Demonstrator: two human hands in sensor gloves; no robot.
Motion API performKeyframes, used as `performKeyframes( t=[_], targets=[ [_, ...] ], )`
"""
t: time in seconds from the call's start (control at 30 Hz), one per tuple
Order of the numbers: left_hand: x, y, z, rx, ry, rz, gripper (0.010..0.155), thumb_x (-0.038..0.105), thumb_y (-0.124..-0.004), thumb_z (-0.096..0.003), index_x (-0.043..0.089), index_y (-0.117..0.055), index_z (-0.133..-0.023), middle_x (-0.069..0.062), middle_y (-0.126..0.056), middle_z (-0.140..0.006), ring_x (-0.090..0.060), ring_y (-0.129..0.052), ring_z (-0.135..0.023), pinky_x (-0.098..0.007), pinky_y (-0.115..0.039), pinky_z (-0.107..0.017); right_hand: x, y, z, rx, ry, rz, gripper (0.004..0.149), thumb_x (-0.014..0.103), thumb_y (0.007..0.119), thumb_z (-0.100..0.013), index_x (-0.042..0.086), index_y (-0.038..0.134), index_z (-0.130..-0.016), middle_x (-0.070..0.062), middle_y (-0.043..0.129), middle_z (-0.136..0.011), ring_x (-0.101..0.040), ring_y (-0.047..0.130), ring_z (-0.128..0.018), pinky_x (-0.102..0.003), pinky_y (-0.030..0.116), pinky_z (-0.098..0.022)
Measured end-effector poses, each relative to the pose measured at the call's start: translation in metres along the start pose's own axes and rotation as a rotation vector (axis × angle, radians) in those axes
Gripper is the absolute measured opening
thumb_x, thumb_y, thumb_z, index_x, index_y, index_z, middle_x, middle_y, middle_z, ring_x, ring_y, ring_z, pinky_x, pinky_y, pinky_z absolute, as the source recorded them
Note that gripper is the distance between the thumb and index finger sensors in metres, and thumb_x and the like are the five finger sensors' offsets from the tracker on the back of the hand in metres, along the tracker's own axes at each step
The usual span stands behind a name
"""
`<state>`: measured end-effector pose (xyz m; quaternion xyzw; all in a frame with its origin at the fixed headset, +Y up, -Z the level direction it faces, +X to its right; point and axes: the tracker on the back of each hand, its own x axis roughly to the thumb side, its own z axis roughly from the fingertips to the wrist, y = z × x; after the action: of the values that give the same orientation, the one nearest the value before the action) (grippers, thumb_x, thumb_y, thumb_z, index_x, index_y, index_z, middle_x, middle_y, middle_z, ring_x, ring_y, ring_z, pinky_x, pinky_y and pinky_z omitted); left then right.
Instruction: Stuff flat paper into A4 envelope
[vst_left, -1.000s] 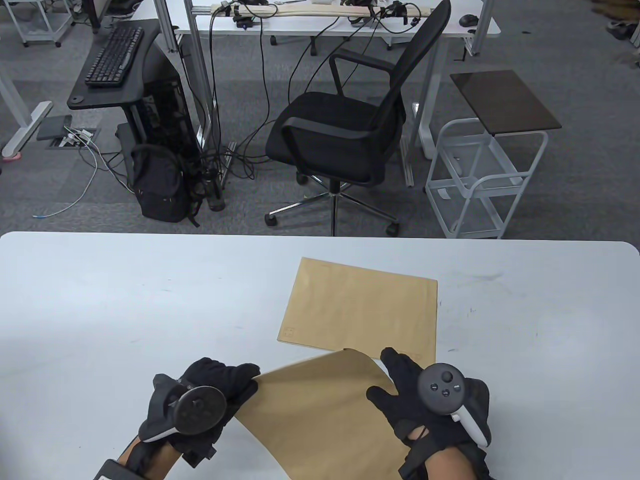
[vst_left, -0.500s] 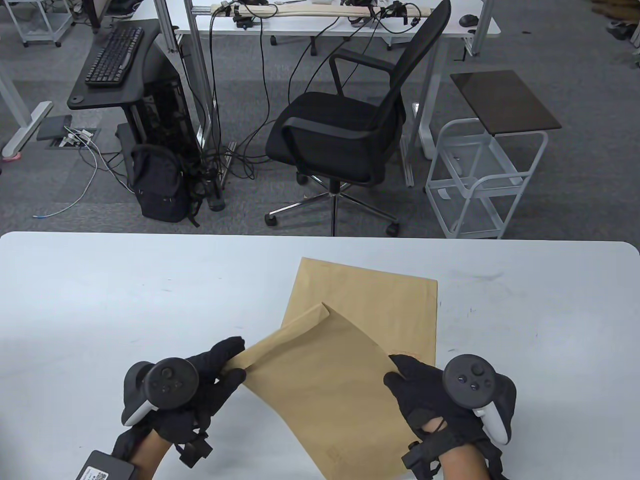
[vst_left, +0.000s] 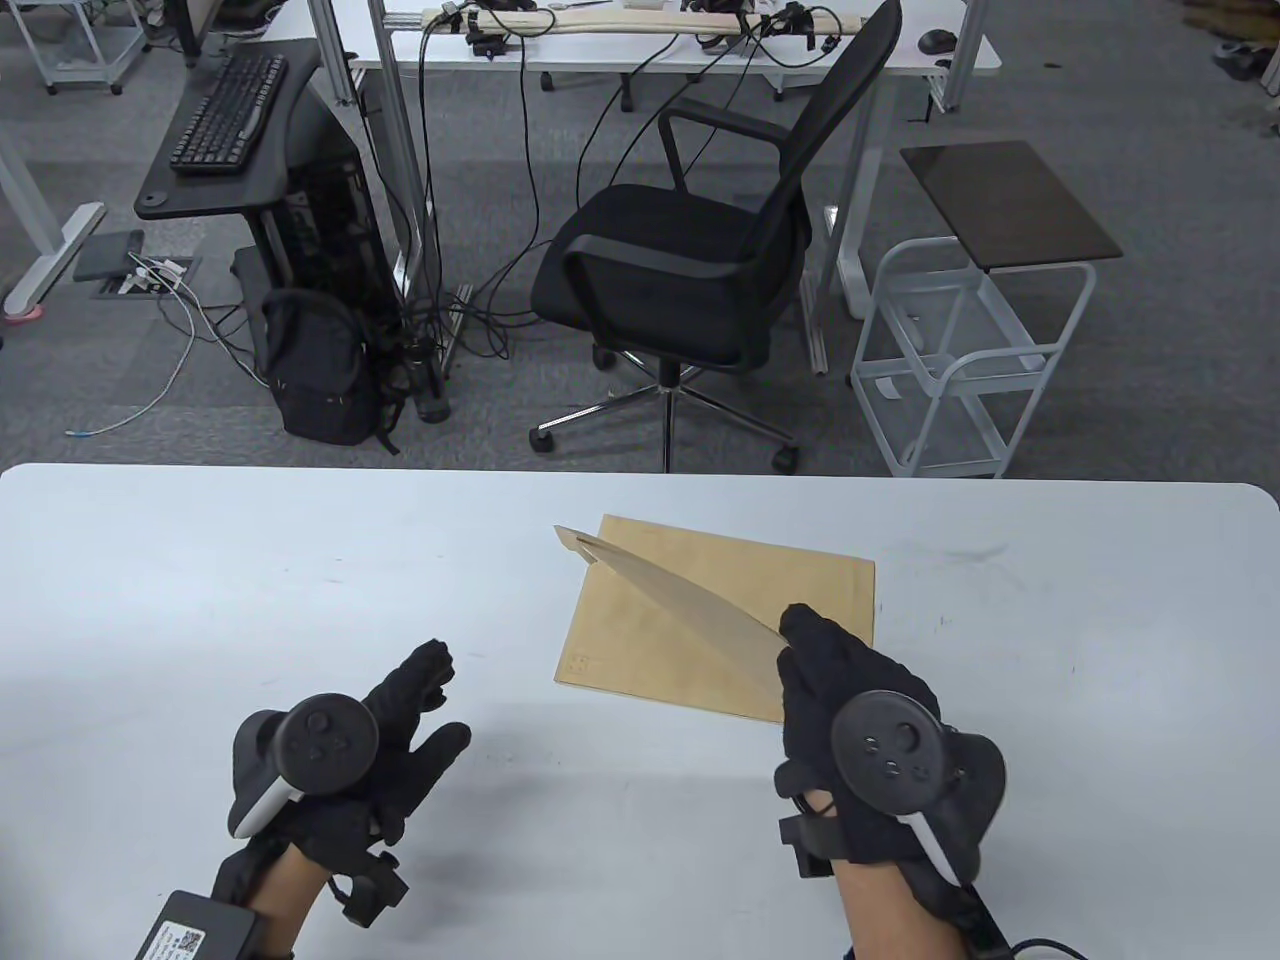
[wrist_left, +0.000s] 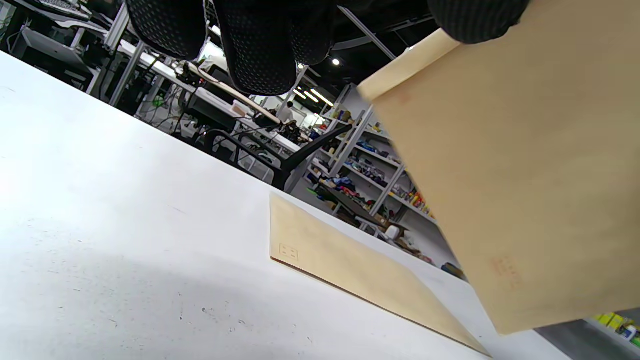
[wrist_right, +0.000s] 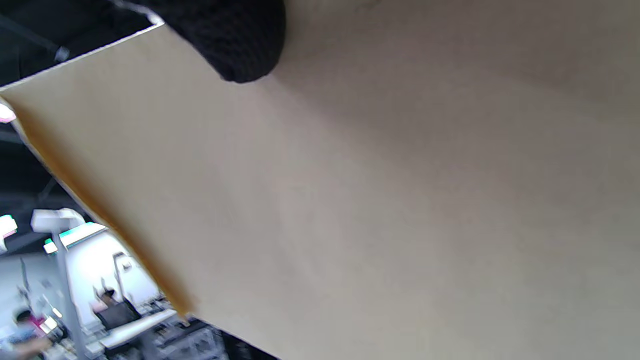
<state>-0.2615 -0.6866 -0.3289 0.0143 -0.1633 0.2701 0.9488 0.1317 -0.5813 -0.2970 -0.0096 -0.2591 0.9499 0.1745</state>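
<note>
Since half a second ago, the left hand (vst_left: 385, 725) has let go and now hovers with fingers spread, holding nothing, at about 8 o'clock from the flat envelope (vst_left: 700, 600) lying on the table (vst_left: 250, 580). Only the right hand (vst_left: 850, 690) grips the lifted envelope (vst_left: 680, 605), tilted edge-on above the flat one, probably to turn it. Both are plain tan kraft, thin and uncreased.

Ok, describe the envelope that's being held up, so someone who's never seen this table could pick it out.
On the white table, right of centre, a brown sheet lies flat. Above it the right hand holds the envelope by its near end. Unlike the flat one, it is lifted off the table and seen nearly edge-on.
</note>
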Motion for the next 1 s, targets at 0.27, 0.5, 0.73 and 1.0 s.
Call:
performKeyframes(
  t=[0.27,0.5,0.73,1.0],
  targets=[
    [-0.004,0.001,-0.001,-0.001,0.014,-0.002,0.083,0.057,-0.069,-0.0440,0.021,-0.038,-0.112,-0.001,-0.059,-0.114,-0.028,-0.085,-0.099,-0.057,-0.070,-0.077,0.014,0.085,0.002,0.037,-0.210,0.364,0.042,0.040,0.080,-0.054,0.035,0.074,-0.095,0.007,0.082,-0.090,-0.025,0.089,-0.083,-0.054,0.069,-0.065],
    [-0.010,0.003,-0.001,0.002,0.028,0.000,0.084,0.057,-0.069,-0.0442,0.021,-0.035,-0.112,-0.001,-0.057,-0.114,-0.029,-0.084,-0.099,-0.057,-0.069,-0.077,-0.010,0.151,0.022,0.334,-0.268,0.412,0.046,0.041,0.079,-0.053,0.038,0.069,-0.098,0.007,0.076,-0.096,-0.026,0.086,-0.086,-0.055,0.070,-0.064],
    [-0.010,0.003,-0.001,0.005,0.026,-0.008,0.083,0.056,-0.069,-0.0443,0.021,-0.036,-0.112,-0.001,-0.058,-0.114,-0.029,-0.084,-0.099,-0.058,-0.069,-0.077,-0.045,0.182,0.037,0.584,-0.213,0.385,0.052,0.042,0.080,-0.050,0.039,0.066,-0.100,0.007,0.070,-0.100,-0.027,0.080,-0.092,-0.059,0.066,-0.065],
    [-0.010,0.002,-0.002,-0.006,0.019,-0.028,0.083,0.056,-0.069,-0.0445,0.022,-0.037,-0.112,-0.001,-0.058,-0.114,-0.029,-0.084,-0.099,-0.058,-0.069,-0.077,-0.049,0.195,0.040,0.699,-0.143,0.346,0.056,0.041,0.080,-0.049,0.039,0.062,-0.102,0.006,0.065,-0.103,-0.028,0.075,-0.096,-0.061,0.064,-0.066]
  ],
)
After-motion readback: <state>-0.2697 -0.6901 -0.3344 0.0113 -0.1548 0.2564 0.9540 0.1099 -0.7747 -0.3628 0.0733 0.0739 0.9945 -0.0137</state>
